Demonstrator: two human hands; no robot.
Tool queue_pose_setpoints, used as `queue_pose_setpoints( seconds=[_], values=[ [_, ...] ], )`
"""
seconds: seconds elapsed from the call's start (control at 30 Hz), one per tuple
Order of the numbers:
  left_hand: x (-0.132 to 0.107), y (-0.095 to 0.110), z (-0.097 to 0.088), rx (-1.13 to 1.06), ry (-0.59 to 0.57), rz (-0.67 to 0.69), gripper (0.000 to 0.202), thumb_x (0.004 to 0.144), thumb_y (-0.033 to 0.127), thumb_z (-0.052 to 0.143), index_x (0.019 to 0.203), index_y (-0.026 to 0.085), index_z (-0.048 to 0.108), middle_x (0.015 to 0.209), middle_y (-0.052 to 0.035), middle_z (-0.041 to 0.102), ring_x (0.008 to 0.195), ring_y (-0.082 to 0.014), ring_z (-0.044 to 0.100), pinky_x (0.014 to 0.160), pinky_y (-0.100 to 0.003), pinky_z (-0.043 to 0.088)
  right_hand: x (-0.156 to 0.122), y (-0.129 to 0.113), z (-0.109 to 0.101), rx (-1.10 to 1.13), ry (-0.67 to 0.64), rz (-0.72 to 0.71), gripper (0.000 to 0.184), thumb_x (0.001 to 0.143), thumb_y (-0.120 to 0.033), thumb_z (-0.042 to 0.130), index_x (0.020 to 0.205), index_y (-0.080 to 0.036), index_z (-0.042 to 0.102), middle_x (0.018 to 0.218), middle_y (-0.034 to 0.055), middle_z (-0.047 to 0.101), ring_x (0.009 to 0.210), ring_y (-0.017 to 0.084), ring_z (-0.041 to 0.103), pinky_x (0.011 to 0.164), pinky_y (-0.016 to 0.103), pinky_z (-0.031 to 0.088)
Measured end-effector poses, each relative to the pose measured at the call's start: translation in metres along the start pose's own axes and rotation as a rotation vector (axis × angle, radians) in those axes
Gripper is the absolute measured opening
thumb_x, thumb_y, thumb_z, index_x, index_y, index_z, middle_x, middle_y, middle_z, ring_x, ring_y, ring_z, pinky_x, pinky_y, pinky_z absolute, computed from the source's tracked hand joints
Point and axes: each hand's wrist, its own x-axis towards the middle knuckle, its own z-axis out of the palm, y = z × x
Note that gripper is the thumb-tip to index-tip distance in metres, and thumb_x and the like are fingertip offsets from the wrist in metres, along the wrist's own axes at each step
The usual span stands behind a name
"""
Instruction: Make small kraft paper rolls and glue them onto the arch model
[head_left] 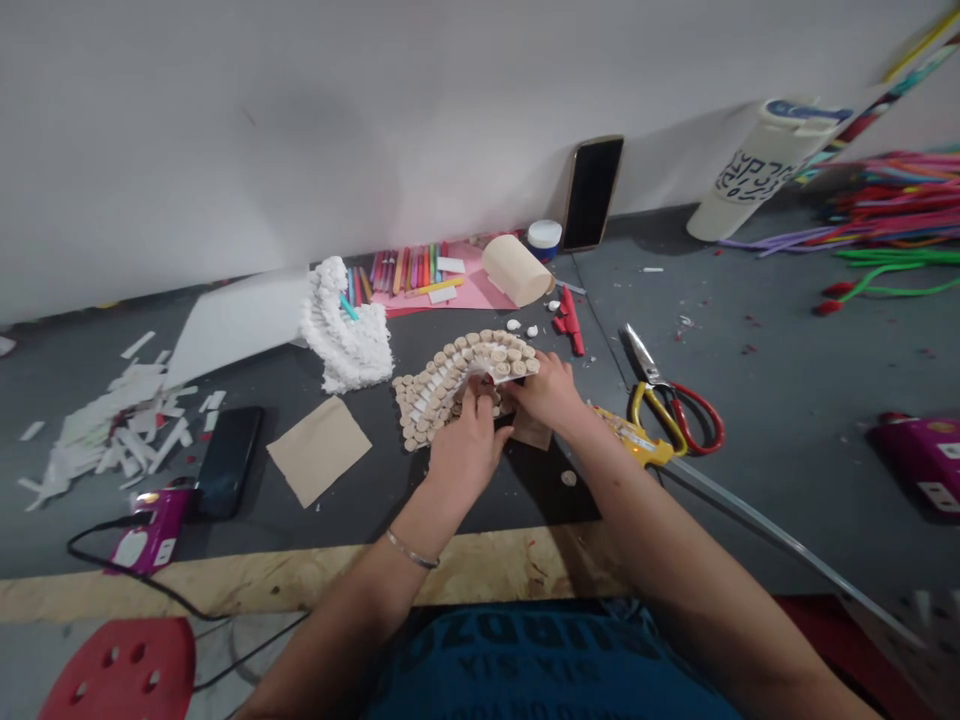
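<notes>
- Over the grey work surface (pixel 757 480), our left hand (pixel 469 450) is curled and nearly closed, gripping the inner side of the arch, with its fingertips hidden behind the piece.
- Our right hand (pixel 547 392) is half closed, its fingers bent over the arch's right end. We cannot tell exactly how firmly it grips.
- Between our hands sits the arch of cork rounds (pixel 442 395), packed in rows along a white strip, near the middle of the view.
- To handle it well, we would keep both hands spread along the curve and press lightly, so the rounds stay seated and the strip does not crease.
- Just under our right hand lies a piece of brown kraft paper (pixel 534 432), with a loose cork round (pixel 568 478) nearby.
- Close on the right, a yellow packet (pixel 634 437) and yellow-and-red-handled scissors (pixel 671 415) crowd that hand's elbow room.
- Red scraps (pixel 571 320) lie just beyond the arch, where a careless turn could catch them.
- To the left are a crumpled white mound (pixel 345 330), a kraft paper square (pixel 319 450) and a black phone (pixel 229 460).
- Farther off, felt-tip pens (pixel 405 275) lie on pink paper beside a beige paper roll (pixel 516 270).
</notes>
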Motion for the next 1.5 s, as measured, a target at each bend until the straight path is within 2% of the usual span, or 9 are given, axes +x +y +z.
queue_pose_setpoints(
  seconds=[0.1, 0.27, 0.53, 0.73, 0.8, 0.97, 1.1, 1.27, 1.5],
  values=[
    [0.002, -0.001, 0.000, -0.006, -0.014, 0.013, 0.057, 0.096, 0.039, 0.048, 0.145, 0.013, 0.037, 0.158, -0.0207, 0.028, 0.096, -0.0267, 0.069, 0.065, -0.034, 0.058, -0.001, -0.001, 0.000, -0.006, 0.002, 0.004, 0.036, 0.090, -0.038, 0.059, 0.121, -0.020, 0.064, 0.121, 0.0125, 0.064, 0.109, 0.031, 0.054, 0.085, 0.040, 0.040],
    [0.011, -0.002, -0.002, -0.016, -0.034, 0.041, 0.058, 0.094, 0.036, 0.053, 0.145, 0.014, 0.036, 0.149, -0.0203, 0.042, 0.097, -0.0271, 0.069, 0.069, -0.036, 0.058, -0.001, -0.001, 0.001, -0.014, 0.006, 0.005, 0.035, 0.091, -0.036, 0.058, 0.121, -0.020, 0.064, 0.120, 0.0116, 0.065, 0.108, 0.030, 0.054, 0.085, 0.040, 0.040],
    [0.009, -0.005, -0.006, -0.029, -0.050, 0.059, 0.055, 0.093, 0.039, 0.054, 0.141, 0.016, 0.039, 0.143, -0.0198, 0.047, 0.099, -0.0277, 0.068, 0.071, -0.037, 0.058, 0.000, 0.000, 0.001, -0.031, 0.000, 0.003, 0.035, 0.090, -0.037, 0.059, 0.121, -0.020, 0.064, 0.119, 0.0116, 0.065, 0.107, 0.030, 0.054, 0.084, 0.039, 0.040],
    [0.004, -0.004, -0.003, -0.035, 0.011, 0.026, 0.057, 0.096, 0.041, 0.048, 0.145, 0.016, 0.035, 0.149, -0.0210, 0.039, 0.105, -0.0291, 0.066, 0.071, -0.035, 0.058, 0.000, 0.001, 0.002, -0.028, 0.006, -0.009, 0.036, 0.090, -0.039, 0.060, 0.119, -0.019, 0.064, 0.117, 0.0118, 0.066, 0.106, 0.032, 0.055, 0.083, 0.040, 0.040],
    [0.006, -0.002, -0.003, -0.036, 0.001, 0.018, 0.059, 0.095, 0.040, 0.050, 0.146, 0.015, 0.034, 0.150, -0.0223, 0.037, 0.108, -0.0304, 0.065, 0.074, -0.036, 0.058, 0.000, 0.001, 0.002, -0.027, 0.005, -0.007, 0.036, 0.090, -0.038, 0.059, 0.120, -0.019, 0.064, 0.117, 0.0119, 0.066, 0.107, 0.032, 0.054, 0.083, 0.040, 0.040],
    [0.015, 0.002, -0.003, -0.044, -0.035, -0.003, 0.062, 0.094, 0.038, 0.052, 0.146, 0.013, 0.033, 0.149, -0.0255, 0.037, 0.101, -0.0303, 0.068, 0.076, -0.040, 0.058, 0.001, 0.000, 0.001, -0.023, -0.006, -0.010, 0.036, 0.090, -0.034, 0.058, 0.123, -0.019, 0.063, 0.120, 0.0119, 0.065, 0.106, 0.031, 0.054, 0.083, 0.039, 0.040],
    [0.016, 0.002, -0.003, -0.053, -0.043, 0.006, 0.056, 0.094, 0.037, 0.052, 0.142, 0.012, 0.039, 0.149, -0.0235, 0.039, 0.101, -0.0302, 0.068, 0.076, -0.039, 0.058, 0.000, 0.000, 0.000, -0.014, -0.012, -0.022, 0.037, 0.091, -0.031, 0.057, 0.125, -0.019, 0.061, 0.122, 0.0116, 0.064, 0.107, 0.031, 0.054, 0.083, 0.039, 0.039],
    [0.014, -0.001, -0.001, -0.044, -0.054, 0.023, 0.056, 0.092, 0.037, 0.055, 0.142, 0.018, 0.039, 0.153, -0.0195, 0.035, 0.099, -0.0285, 0.068, 0.074, -0.038, 0.058, 0.002, 0.000, 0.003, -0.007, -0.019, -0.030, 0.035, 0.092, -0.031, 0.055, 0.123, -0.019, 0.063, 0.120, 0.0108, 0.066, 0.108, 0.031, 0.053, 0.084, 0.039, 0.039],
    [0.013, 0.000, -0.007, -0.064, -0.063, 0.018, 0.058, 0.092, 0.039, 0.054, 0.144, 0.018, 0.036, 0.150, -0.0214, 0.037, 0.102, -0.0311, 0.067, 0.076, -0.041, 0.058, 0.002, 0.002, 0.004, -0.018, -0.033, -0.033, 0.034, 0.091, -0.031, 0.055, 0.122, -0.018, 0.063, 0.120, 0.0113, 0.066, 0.107, 0.031, 0.053, 0.083, 0.039, 0.039]
  ],
)
